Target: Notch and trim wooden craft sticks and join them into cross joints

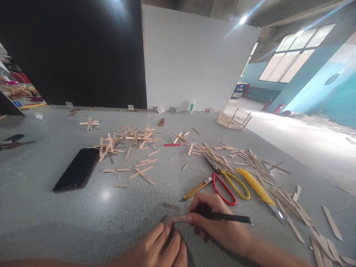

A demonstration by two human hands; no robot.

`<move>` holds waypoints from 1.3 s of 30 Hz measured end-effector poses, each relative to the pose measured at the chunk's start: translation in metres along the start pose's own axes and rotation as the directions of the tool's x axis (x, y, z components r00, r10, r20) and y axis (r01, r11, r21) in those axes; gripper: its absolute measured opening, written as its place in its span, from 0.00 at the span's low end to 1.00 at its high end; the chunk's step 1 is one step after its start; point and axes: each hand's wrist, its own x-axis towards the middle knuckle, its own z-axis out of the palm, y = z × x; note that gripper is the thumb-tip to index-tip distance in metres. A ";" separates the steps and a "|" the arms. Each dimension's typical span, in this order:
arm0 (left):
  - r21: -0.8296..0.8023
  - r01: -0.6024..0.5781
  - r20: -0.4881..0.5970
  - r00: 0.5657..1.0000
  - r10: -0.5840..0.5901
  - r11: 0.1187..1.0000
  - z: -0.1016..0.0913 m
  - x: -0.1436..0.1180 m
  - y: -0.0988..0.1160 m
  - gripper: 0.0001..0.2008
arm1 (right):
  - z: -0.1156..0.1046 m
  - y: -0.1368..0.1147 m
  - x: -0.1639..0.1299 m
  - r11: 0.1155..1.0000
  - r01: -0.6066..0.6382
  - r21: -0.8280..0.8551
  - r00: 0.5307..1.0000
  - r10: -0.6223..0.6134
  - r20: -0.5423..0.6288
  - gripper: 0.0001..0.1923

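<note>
The small wooden stick [179,219] lies flat on the grey table [55,222] near its front edge, and I can hardly make out its left end, which my left hand [161,248] covers while the frame cuts that wrist off. My left fingers are loosely curled, pressing the stick down; my right hand [214,220] is clenched around a black pen [222,217], tip at the stick. My right forearm angles in from the lower right, just short of the scissors [226,181] and yellow utility knife [196,189].
</note>
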 end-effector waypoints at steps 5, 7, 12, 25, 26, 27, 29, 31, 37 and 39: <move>-0.014 0.010 -0.016 1.000 -0.011 1.000 -0.001 -0.001 0.002 0.18 | 0.000 0.001 -0.001 0.997 0.065 0.037 0.998 -0.065 0.012 0.21; -0.019 0.018 -0.016 1.000 -0.018 1.000 -0.002 -0.001 0.003 0.17 | 0.001 0.000 0.000 1.000 0.022 0.022 0.999 -0.023 0.037 0.21; -0.013 0.008 0.007 1.000 -0.008 1.000 -0.004 0.001 0.002 0.14 | 0.003 -0.002 0.003 0.996 -0.019 -0.090 1.000 0.020 0.010 0.21; -0.008 0.001 0.030 1.000 0.000 1.000 -0.006 0.001 0.002 0.12 | 0.005 -0.004 0.003 0.968 0.011 -0.252 1.000 -0.017 -0.021 0.21; -0.014 0.001 0.021 1.000 -0.001 1.000 -0.006 0.001 0.002 0.12 | 0.005 -0.003 0.003 0.969 0.010 -0.247 1.000 -0.014 -0.017 0.21; -0.021 0.003 0.017 1.000 -0.003 1.000 -0.006 0.001 0.003 0.11 | 0.006 -0.003 0.003 0.970 0.007 -0.241 1.000 -0.011 -0.013 0.21; -0.031 0.000 0.025 1.000 0.001 1.000 -0.007 0.002 0.003 0.11 | 0.006 -0.003 0.004 0.973 0.003 -0.231 1.000 -0.005 -0.009 0.21; -0.033 -0.002 0.044 0.999 0.004 0.999 -0.008 0.002 0.004 0.10 | 0.007 -0.004 0.004 0.974 0.000 -0.227 1.000 -0.003 -0.012 0.21; -0.020 -0.012 0.032 0.999 0.012 1.000 -0.011 0.006 0.003 0.12 | 0.007 -0.004 0.006 0.974 0.000 -0.229 1.000 -0.005 -0.020 0.21; -0.028 -0.010 0.036 0.999 0.011 1.000 -0.012 0.007 0.003 0.13 | 0.007 -0.002 0.006 0.973 0.004 -0.230 1.000 -0.009 -0.018 0.21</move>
